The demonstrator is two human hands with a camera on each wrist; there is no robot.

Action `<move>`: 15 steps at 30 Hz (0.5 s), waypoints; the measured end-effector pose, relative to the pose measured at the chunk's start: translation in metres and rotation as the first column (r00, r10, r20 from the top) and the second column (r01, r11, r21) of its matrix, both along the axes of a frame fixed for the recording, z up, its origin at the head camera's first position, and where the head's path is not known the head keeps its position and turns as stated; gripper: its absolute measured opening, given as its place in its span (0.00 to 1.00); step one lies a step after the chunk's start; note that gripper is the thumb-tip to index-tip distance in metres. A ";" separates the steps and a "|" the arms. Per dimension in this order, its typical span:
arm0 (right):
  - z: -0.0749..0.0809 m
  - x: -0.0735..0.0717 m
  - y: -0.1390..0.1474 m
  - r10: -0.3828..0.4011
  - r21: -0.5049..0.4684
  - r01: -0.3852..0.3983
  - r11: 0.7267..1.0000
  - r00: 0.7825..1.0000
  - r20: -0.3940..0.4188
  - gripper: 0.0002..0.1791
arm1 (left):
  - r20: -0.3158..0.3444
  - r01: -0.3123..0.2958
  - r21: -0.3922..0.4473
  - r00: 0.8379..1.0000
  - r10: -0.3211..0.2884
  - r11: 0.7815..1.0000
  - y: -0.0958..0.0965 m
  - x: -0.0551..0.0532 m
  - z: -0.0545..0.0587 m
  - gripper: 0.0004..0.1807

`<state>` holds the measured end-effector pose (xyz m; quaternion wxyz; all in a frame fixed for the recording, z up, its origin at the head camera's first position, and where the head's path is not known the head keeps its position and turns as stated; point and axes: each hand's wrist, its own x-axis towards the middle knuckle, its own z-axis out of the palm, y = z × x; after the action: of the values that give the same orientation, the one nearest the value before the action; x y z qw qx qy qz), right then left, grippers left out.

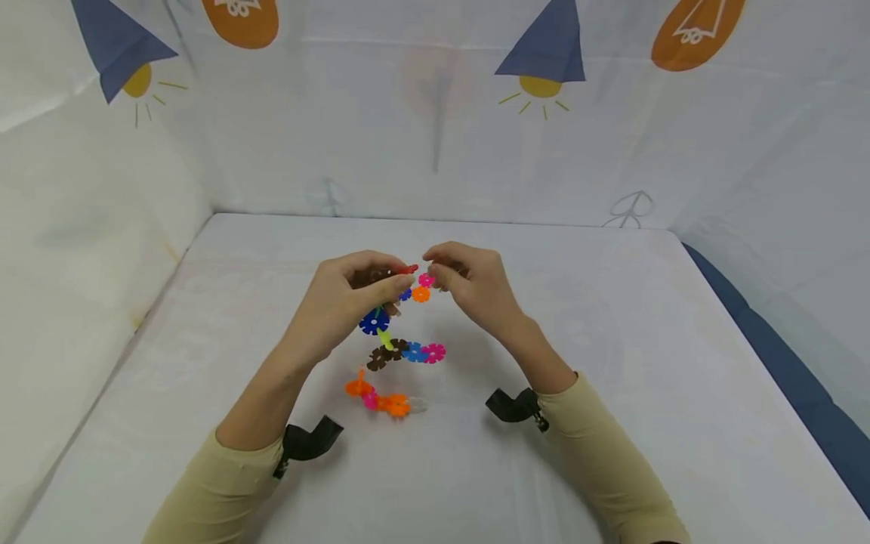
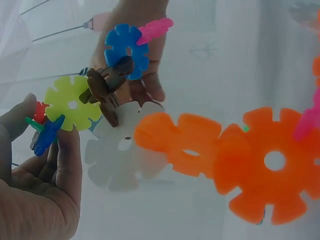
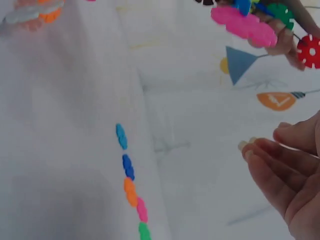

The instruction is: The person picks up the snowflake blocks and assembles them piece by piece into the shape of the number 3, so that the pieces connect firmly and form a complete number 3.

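My left hand point(image 1: 340, 298) pinches one end of a linked chain of notched plastic flower discs. A red disc point(image 3: 310, 51) is at its fingertips, with green and dark blue discs point(image 1: 374, 322) beside it. From there a yellow-green disc point(image 2: 62, 95), brown discs point(image 1: 378, 358), a blue disc point(image 1: 414, 352) and a pink disc point(image 1: 433, 353) hang toward the right. Just to the right of the red disc is my right hand point(image 1: 479, 287), apart from the chain. Its fingers point(image 3: 272, 175) are loosely bent, and nothing shows between them and the thumb.
Nearer me lies another chain with orange point(image 1: 397, 406), pink point(image 1: 370, 400) and clear discs point(image 1: 418, 405). Beyond my hands, loose orange point(image 1: 421, 295) and pink discs point(image 1: 426, 279) lie in a row with blue and green ones point(image 3: 144, 232). Printed white cloth point(image 1: 435, 151) walls the table.
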<state>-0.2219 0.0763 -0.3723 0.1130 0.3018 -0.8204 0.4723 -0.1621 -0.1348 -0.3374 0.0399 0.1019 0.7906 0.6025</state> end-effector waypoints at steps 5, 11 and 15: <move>-0.016 -0.019 0.007 -0.103 0.154 0.086 0.984 0.989 0.103 0.07 | -0.010 0.009 0.022 1.000 -0.009 1.000 -0.002 -0.002 -0.001 0.19; -0.033 -0.033 0.010 -0.145 0.254 0.105 0.962 0.978 0.147 0.09 | -0.023 0.011 0.031 1.000 -0.010 0.999 -0.004 -0.003 -0.002 0.19; -0.045 -0.042 0.012 -0.166 0.308 0.108 0.945 0.971 0.170 0.12 | -0.010 0.033 0.077 0.999 -0.032 0.997 -0.007 -0.004 -0.003 0.18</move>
<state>-0.2642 0.0882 -0.4175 0.0189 0.2101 -0.9080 0.3621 -0.1662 -0.1413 -0.3403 0.0424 0.1187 0.7652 0.6314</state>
